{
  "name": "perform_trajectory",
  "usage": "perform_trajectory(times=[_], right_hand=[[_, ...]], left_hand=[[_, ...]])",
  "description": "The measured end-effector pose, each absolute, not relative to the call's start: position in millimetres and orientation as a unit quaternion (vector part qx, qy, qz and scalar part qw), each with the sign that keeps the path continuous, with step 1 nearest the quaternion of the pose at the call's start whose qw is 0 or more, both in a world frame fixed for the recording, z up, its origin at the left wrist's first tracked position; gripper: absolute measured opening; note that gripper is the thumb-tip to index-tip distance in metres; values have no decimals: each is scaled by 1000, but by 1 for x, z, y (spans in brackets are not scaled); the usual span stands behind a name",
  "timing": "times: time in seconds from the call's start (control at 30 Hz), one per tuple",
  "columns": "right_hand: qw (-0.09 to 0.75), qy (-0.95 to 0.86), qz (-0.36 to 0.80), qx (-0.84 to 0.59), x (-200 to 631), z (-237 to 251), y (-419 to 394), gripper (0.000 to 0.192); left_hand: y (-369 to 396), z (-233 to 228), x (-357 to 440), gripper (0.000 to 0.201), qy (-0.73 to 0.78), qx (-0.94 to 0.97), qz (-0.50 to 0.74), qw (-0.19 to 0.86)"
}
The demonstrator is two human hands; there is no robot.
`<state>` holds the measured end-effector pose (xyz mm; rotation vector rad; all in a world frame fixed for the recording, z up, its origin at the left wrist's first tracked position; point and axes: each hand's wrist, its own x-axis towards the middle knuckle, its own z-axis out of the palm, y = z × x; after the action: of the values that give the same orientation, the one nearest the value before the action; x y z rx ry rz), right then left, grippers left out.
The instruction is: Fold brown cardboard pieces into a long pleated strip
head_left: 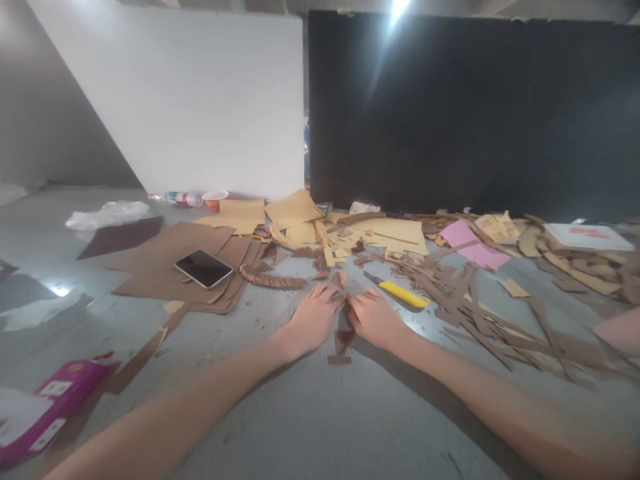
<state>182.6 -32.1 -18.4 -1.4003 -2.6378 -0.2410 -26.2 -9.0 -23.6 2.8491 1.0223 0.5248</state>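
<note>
My left hand (316, 313) and my right hand (374, 317) meet in the middle of the table, fingertips almost touching. Both have their fingers bent together on a small brown cardboard piece (339, 280), which is mostly covered by them. Just below the hands lie more brown cardboard scraps (344, 341). To the right of my right hand rests a yellow utility knife (403, 293) with its blade out. A curved, ridged cardboard strip (273, 278) lies left of my left hand.
A smartphone (204, 269) sits on stacked brown cardboard sheets (150, 283) at left. Brown strips (480, 313) and a pink paper (473, 245) spread across the right. A magenta packet (65, 397) is front left. Part of another person's arm (620, 331) shows at the right edge.
</note>
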Motion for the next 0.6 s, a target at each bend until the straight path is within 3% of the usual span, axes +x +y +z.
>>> perform_trajectory(times=[0.23, 0.47, 0.6], right_hand=[[75, -869, -82, -481, 181, -21, -34, 24], [136, -861, -78, -484, 184, -21, -32, 40], [160, -860, -60, -482, 190, -25, -25, 38]], left_hand=[[-9, -22, -27, 42, 339, 925, 166, 34], [-5, -28, -28, 29, 340, 915, 211, 49], [-4, -29, -28, 26, 337, 912, 227, 62]])
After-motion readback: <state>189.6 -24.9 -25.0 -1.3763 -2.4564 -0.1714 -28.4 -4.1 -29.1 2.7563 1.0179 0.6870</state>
